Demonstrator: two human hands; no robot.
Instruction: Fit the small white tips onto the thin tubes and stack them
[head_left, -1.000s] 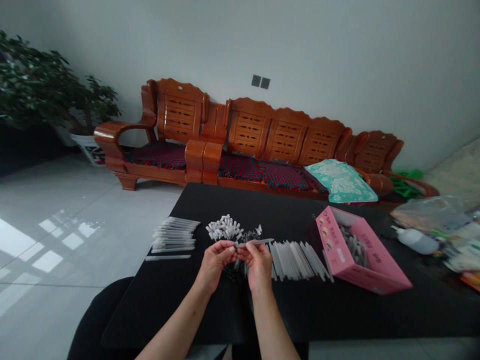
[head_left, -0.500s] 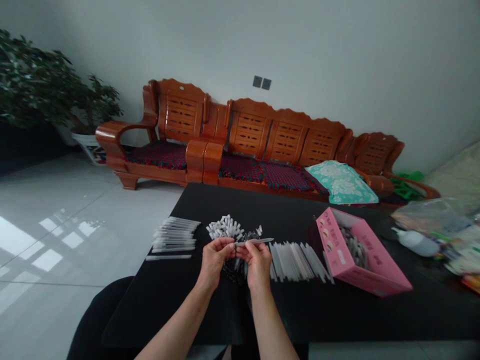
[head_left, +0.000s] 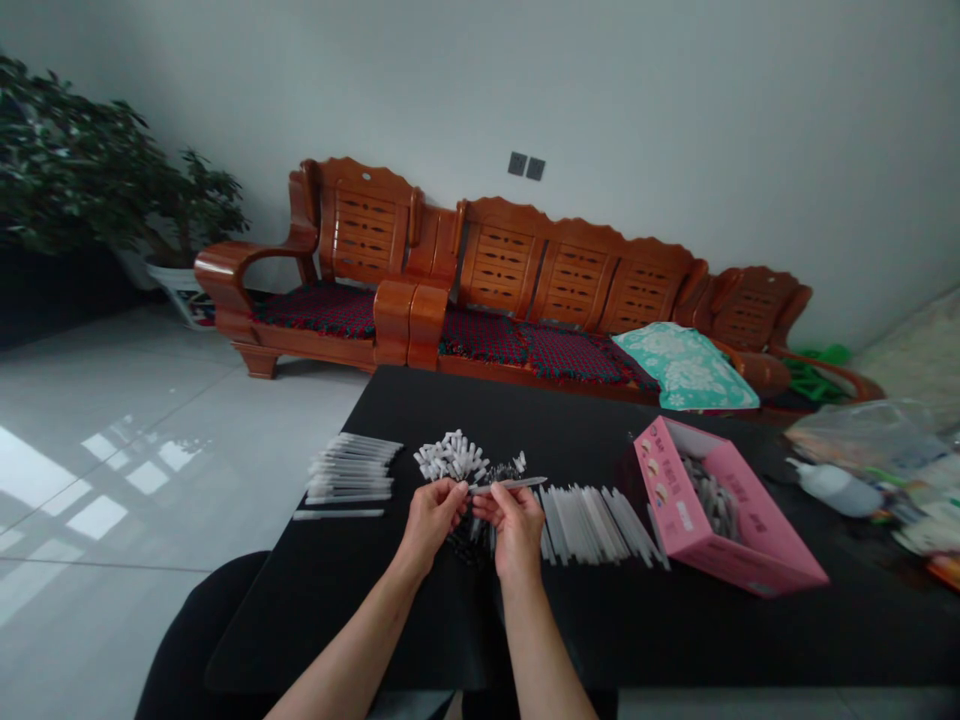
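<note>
Between both hands lies a slim, pale pen barrel (head_left: 529, 482), roughly level, its tapered end pointing right. My right hand (head_left: 514, 525) is closed around its middle with thumb and fingers. At its left end, my left hand (head_left: 435, 512) pinches with thumb and forefinger; a small part there is too tiny to make out. Just beyond the hands sits a heap of white pen caps (head_left: 450, 458). Small dark pieces (head_left: 466, 545) lie partly hidden beneath my hands. Right of them is a row of translucent barrels (head_left: 592, 525); on the left, white pens (head_left: 349, 470) lie side by side.
On the black table (head_left: 330, 610), a pink box (head_left: 757, 560) holding more grey-white pieces stands at the right. Past it are a white squeeze bottle (head_left: 836, 490) and plastic bags (head_left: 862, 435). A wooden sofa (head_left: 502, 260) with a turquoise cushion (head_left: 690, 368) runs behind the table.
Hardly anything differs: both hands keep hold of the pen barrel in the same place, with the left fingers shifted very slightly at its end. The view has moved a little.
</note>
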